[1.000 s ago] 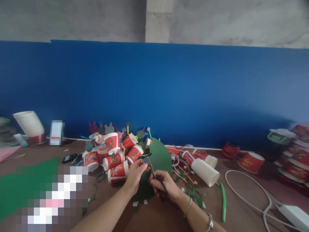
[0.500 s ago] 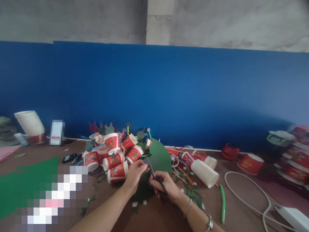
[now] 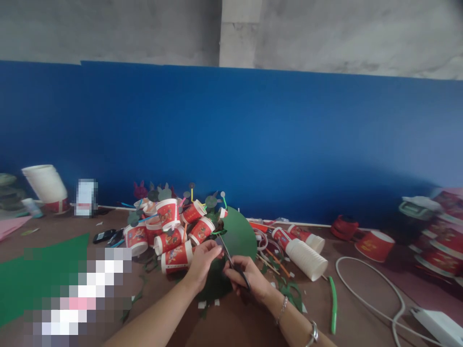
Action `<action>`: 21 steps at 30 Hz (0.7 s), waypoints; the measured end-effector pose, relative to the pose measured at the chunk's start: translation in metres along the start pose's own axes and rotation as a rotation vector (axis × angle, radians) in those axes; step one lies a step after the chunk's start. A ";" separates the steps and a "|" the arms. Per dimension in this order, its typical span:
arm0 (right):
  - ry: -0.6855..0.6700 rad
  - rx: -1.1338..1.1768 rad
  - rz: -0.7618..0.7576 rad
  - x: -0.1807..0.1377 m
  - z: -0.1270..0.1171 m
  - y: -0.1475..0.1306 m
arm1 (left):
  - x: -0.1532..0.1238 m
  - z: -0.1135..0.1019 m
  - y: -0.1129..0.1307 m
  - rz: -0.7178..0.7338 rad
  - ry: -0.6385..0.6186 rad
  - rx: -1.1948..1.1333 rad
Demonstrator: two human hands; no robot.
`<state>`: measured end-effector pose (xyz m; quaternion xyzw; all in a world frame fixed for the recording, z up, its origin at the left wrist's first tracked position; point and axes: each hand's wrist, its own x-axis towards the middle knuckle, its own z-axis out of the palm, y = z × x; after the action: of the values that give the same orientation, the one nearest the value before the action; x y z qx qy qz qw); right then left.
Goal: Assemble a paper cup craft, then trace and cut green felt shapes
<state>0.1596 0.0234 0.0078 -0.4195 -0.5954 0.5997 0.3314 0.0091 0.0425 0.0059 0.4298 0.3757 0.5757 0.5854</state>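
Observation:
My right hand [image 3: 251,278] is closed around a pair of scissors [image 3: 228,254], its dark handle loop showing at the fingers and its blades pointing up and left. Thumb and fingers of my left hand [image 3: 203,262] pinch together beside the blades; whatever they hold is too small and dark to name. Both hands are over a round green sheet [image 3: 240,236]. Just left of them lies a pile of red-and-white paper cups [image 3: 177,257], several fitted with coloured straws and dark paper shapes [image 3: 165,193].
Stacked paper cups [image 3: 307,259] lie on the right, near orange sticks [image 3: 278,262], green paper scraps [image 3: 291,291] and a green tube [image 3: 333,306]. A white cable [image 3: 376,269] loops farther right. Green paper [image 3: 47,274] covers the left. A blue wall panel [image 3: 231,135] stands behind.
Almost nothing differs. Both hands stay in place, with the scissors at nearly the same angle, and the dark bit by my left fingertips shows less clearly.

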 end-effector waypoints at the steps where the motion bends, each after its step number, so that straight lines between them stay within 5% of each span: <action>1: -0.003 0.007 0.000 0.000 0.000 0.000 | 0.000 0.000 0.000 -0.004 -0.003 0.000; 21: 0.050 -0.010 -0.021 0.004 0.004 0.006 | -0.007 0.008 0.003 -0.043 -0.074 -0.050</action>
<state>0.1553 0.0247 0.0014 -0.4298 -0.5944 0.5826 0.3501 0.0151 0.0353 0.0113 0.4278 0.3486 0.5559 0.6217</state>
